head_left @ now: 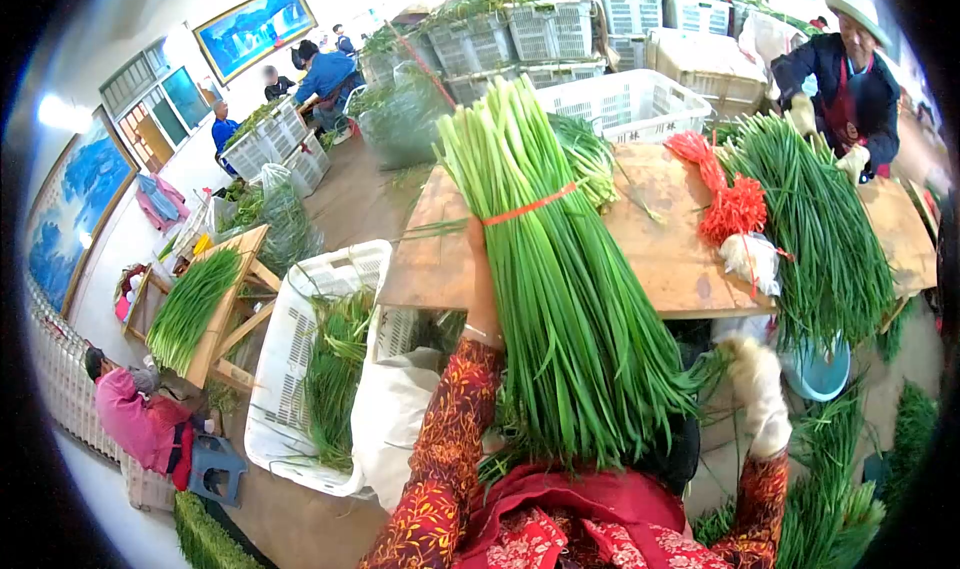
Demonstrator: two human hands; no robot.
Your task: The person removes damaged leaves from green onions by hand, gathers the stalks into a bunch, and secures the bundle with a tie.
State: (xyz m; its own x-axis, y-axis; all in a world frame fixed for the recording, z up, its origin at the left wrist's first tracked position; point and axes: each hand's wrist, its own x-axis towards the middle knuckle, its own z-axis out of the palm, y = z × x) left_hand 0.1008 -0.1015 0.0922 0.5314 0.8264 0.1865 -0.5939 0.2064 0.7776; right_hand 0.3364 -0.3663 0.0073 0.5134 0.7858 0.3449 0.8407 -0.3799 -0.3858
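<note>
Visibly, the garlic chive bundle slanted over the wooden table's near edge, pale stems far. The left hand supported it from behind, finger closure hidden; the gloved right hand blurred near the leaf tips, grip unclear. Likely hefty, with soft, bruisable leaves, it was best held by the firmer stems near the red band.

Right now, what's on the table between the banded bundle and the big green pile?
The head view shows red strands, a whitish wad nearer the front edge, and a smaller green bunch toward the back.
</note>
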